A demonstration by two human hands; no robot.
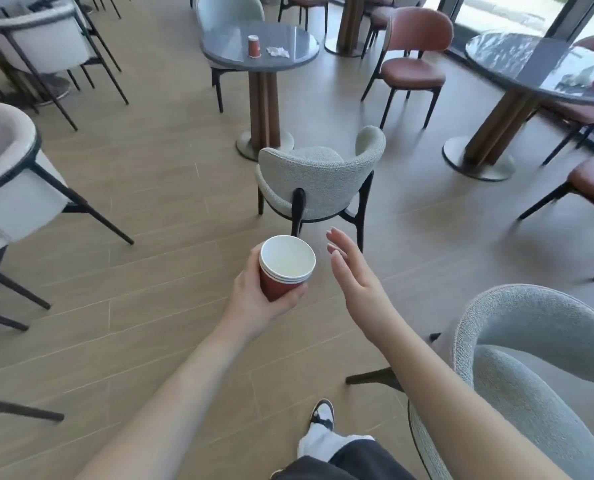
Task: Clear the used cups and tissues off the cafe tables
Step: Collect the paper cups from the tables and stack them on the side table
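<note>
left hand [254, 299] grips stack of red cups [285, 268] upright, above floor, fingers curled round base. right hand [354, 275] just beside stack, apart from it, fingers straight, holding nothing. ahead: small table [288, 60] bears another cup [254, 46] and tissue [277, 51], near each other. right table [517, 64]: blurred cup and tissue near its far edge.

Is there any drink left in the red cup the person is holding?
Empty. The held cup, gripped by the left hand, shows only a clean white inside down to its bottom, with no liquid.
</note>
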